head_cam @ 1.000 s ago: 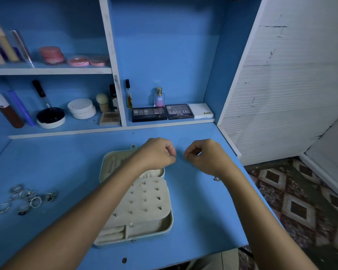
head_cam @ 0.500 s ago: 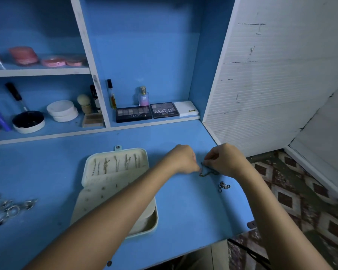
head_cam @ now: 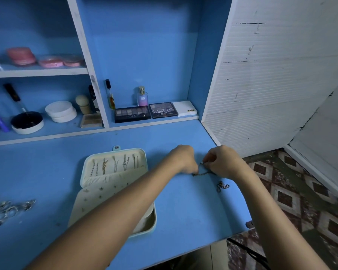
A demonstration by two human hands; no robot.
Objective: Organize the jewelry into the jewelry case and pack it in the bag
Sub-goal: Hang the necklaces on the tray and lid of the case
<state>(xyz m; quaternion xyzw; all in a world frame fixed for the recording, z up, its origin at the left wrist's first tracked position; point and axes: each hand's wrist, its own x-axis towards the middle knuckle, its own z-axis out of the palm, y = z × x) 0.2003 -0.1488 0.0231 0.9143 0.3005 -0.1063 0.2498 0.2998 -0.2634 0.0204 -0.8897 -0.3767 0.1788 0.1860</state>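
Observation:
The pale green jewelry case (head_cam: 98, 162) lies open on the blue desk, with several chains hanging in its lid and small studs on its inner flap. To its right, my left hand (head_cam: 183, 158) and my right hand (head_cam: 220, 162) pinch the two ends of a thin chain bracelet (head_cam: 202, 173), which sags onto the desk between them. A second small chain (head_cam: 222, 186) lies loose near the desk's right edge. Several silver rings (head_cam: 8, 209) sit in a cluster at the far left. My left forearm covers part of the case.
Eyeshadow palettes (head_cam: 132, 114), a perfume bottle (head_cam: 142, 96), powder jars (head_cam: 61, 112) and brushes stand on the low shelf behind the desk. Pink compacts (head_cam: 21, 55) sit on the upper shelf. A white panel wall and patterned floor lie to the right.
Both hands have moved right, away from the case, and come down to the desk. The chain bracelet is now visible between their fingers. The view has swung right.

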